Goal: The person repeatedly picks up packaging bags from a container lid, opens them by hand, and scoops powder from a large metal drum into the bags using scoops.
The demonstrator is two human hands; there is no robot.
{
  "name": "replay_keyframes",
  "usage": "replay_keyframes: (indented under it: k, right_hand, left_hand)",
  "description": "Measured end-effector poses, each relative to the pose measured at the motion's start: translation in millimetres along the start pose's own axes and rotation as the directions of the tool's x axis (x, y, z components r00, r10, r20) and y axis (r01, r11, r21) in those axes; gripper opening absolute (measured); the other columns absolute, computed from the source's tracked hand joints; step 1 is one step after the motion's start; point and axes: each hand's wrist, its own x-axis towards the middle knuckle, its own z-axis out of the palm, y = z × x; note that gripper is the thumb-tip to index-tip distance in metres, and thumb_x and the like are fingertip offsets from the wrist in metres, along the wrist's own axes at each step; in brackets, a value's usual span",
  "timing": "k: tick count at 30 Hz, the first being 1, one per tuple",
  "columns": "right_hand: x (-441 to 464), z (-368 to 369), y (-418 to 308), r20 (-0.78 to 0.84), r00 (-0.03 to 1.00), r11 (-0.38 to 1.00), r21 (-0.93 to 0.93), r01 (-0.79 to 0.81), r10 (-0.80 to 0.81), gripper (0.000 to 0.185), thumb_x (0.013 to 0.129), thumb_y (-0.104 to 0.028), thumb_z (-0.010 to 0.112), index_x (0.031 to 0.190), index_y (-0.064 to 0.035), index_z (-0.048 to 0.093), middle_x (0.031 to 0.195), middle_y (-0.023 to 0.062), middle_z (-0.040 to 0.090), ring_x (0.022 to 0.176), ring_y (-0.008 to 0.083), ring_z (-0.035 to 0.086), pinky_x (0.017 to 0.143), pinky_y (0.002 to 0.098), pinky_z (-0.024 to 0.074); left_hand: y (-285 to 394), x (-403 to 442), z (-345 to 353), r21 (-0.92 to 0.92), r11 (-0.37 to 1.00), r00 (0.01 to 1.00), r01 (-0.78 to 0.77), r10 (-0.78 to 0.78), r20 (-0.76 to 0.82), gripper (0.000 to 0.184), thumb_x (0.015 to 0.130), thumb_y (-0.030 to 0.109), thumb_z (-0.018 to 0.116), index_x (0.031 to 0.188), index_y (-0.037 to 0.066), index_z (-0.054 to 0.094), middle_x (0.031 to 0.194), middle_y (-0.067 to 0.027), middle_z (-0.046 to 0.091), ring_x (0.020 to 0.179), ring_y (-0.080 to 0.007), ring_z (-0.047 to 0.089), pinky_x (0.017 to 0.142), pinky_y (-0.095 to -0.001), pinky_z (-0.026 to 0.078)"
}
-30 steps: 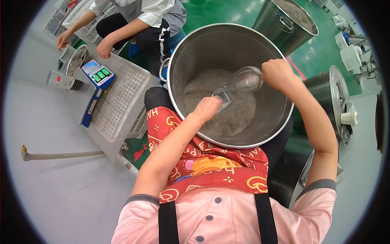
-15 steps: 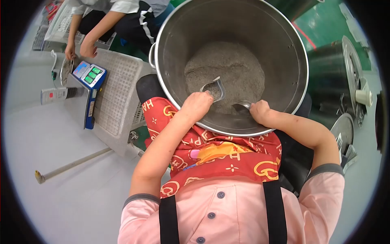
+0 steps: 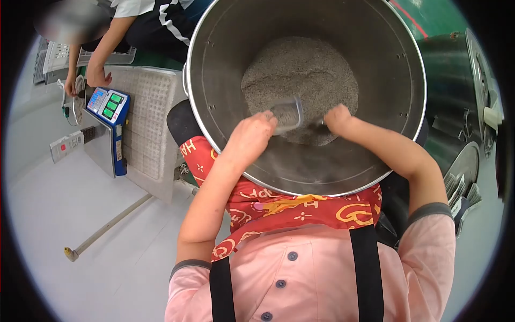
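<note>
A large steel pot [image 3: 196, 115] stands in front of my lap with grey, grainy powder [image 3: 300, 67] spread over its bottom. My left hand [image 3: 251, 137] pinches the edge of a clear plastic pouch [image 3: 287, 114] inside the pot, its mouth held open and some of the powder showing in it. To the right, my right hand [image 3: 340, 121] is closed round the handle of a metal spoon [image 3: 321, 122]. Most of the spoon is blurred or hidden behind the fingers. Both hands are over the near part of the powder, a short gap between them.
At left, a blue digital scale [image 3: 110, 104] stands on a white plastic crate [image 3: 153, 129]. A co-worker's hands [image 3: 96, 75] are beside it. Other steel drums [image 3: 453, 80] and a round lid [image 3: 465, 166] line the right side. A pole [image 3: 110, 228] lies on the floor.
My right hand has risen with the spoon and moved slightly left, farther over the powder. The pouch in my left hand has turned and shifted a little. My view has shifted too.
</note>
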Motion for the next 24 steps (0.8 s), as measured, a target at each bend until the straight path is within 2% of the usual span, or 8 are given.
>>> replay_keyframes:
  k: [4,7,10,13,16,19,22,24]
  right_hand:
    - [61,19,17,0.000,0.997,0.993,0.094,-0.076,0.076,0.020,0.080,-0.016,0.055,0.092,-0.0104,0.070,0.096,0.0082,0.068,0.093,0.0233,0.064,0.077,0.0344,0.0495]
    - [71,42,-5,-0.035,0.998,0.996,0.068,0.050,-0.048,0.018,0.080,-0.016,0.055,0.087,-0.0105,0.071,0.089,0.0082,0.069,0.087,0.0230,0.066,0.072,0.0366,0.0504]
    - [68,44,-11,-0.045,0.994,0.990,0.096,0.103,-0.099,0.020,0.080,-0.022,0.057,0.087,-0.0091,0.070,0.085,0.0096,0.068,0.085,0.0261,0.065,0.073,0.0384,0.0502]
    - [34,-3,31,0.008,0.991,0.949,0.290,0.124,-0.132,0.027,0.078,-0.032,0.061,0.088,-0.0084,0.070,0.087,0.0117,0.067,0.086,0.0274,0.064,0.073,0.0399,0.0500]
    - [-24,-46,71,-0.126,0.980,0.855,0.482,0.194,-0.151,0.032,0.076,-0.038,0.063,0.082,-0.0067,0.069,0.076,0.0137,0.065,0.077,0.0312,0.062,0.066,0.0404,0.0476]
    - [-96,-85,89,-0.251,0.968,0.786,0.594,0.173,-0.023,0.033,0.079,-0.035,0.062,0.077,-0.0022,0.067,0.067,0.0166,0.060,0.068,0.0306,0.060,0.064,0.0397,0.0452]
    - [-149,-112,83,-0.395,0.905,0.753,0.642,0.145,0.162,0.028,0.079,-0.028,0.063,0.077,0.0002,0.064,0.067,0.0184,0.059,0.068,0.0318,0.060,0.063,0.0405,0.0437]
    - [-168,-127,71,-0.497,0.838,0.847,0.524,0.085,0.224,0.027,0.080,-0.028,0.062,0.075,-0.0005,0.063,0.065,0.0170,0.059,0.066,0.0322,0.059,0.062,0.0412,0.0442]
  left_hand:
    - [-18,18,5,0.066,0.997,0.999,-0.030,0.032,-0.030,0.003,0.073,-0.001,0.051,0.075,0.000,0.053,0.081,-0.0122,0.055,0.082,-0.0289,0.058,0.070,-0.0389,0.049]
    - [-27,18,8,0.080,0.997,0.999,0.000,0.003,-0.037,0.002,0.074,0.000,0.051,0.074,0.000,0.053,0.081,-0.0120,0.055,0.083,-0.0285,0.058,0.071,-0.0390,0.049]
    - [-29,21,10,0.056,0.998,0.997,0.026,-0.022,-0.079,0.002,0.075,0.001,0.051,0.073,0.000,0.053,0.081,-0.0126,0.055,0.082,-0.0289,0.057,0.070,-0.0397,0.049]
    - [-32,22,17,0.041,0.999,0.995,0.036,-0.032,-0.093,0.004,0.076,0.002,0.051,0.073,0.000,0.053,0.080,-0.0141,0.054,0.081,-0.0311,0.057,0.070,-0.0410,0.048]
    - [-31,21,17,0.024,0.999,0.995,0.039,-0.036,-0.096,0.006,0.077,0.003,0.051,0.074,-0.001,0.052,0.080,-0.0154,0.054,0.080,-0.0332,0.057,0.069,-0.0422,0.047]
    - [-30,21,20,0.008,1.000,0.992,0.029,-0.028,-0.126,0.007,0.078,0.003,0.051,0.073,-0.002,0.053,0.079,-0.0160,0.055,0.080,-0.0340,0.057,0.069,-0.0425,0.047]
    - [-28,21,20,0.047,0.999,0.991,0.010,-0.004,-0.132,0.005,0.075,0.002,0.051,0.074,-0.001,0.054,0.081,-0.0159,0.056,0.081,-0.0328,0.058,0.070,-0.0414,0.048]
    - [-26,21,19,0.094,0.996,0.993,-0.007,0.018,-0.117,0.008,0.070,-0.002,0.051,0.075,-0.001,0.057,0.084,-0.0159,0.058,0.083,-0.0311,0.060,0.070,-0.0396,0.051]
